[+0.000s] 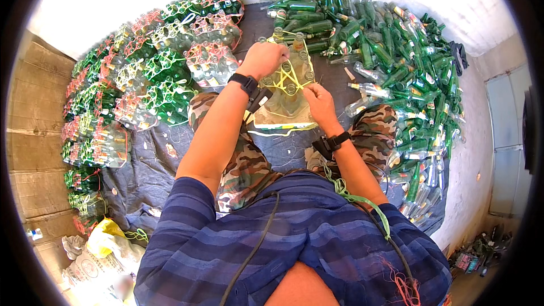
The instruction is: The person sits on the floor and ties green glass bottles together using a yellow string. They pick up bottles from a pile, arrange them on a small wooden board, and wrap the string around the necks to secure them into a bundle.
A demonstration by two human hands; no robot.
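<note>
In front of me a bundle of clear glass bottles (289, 104) stands upright on a low, worn block (261, 121). Yellow plastic strap (281, 81) criss-crosses between the bottle necks. My left hand (263, 60) is curled over the far left of the bundle and grips the strap there, its fingertips partly hidden. At the near right corner, thumb and forefinger of my right hand (321, 101) pinch the same strap beside a bottle neck. Each wrist wears a black band with a small device.
Strapped bundles of green and clear bottles (165, 66) crowd the left side. Loose bottles (382, 46) lie heaped along the right, close to my right knee. Dark sheeting (148, 153) covers the floor. Green twine (357, 197) hangs over my shirt; a yellow bag (104, 236) lies lower left.
</note>
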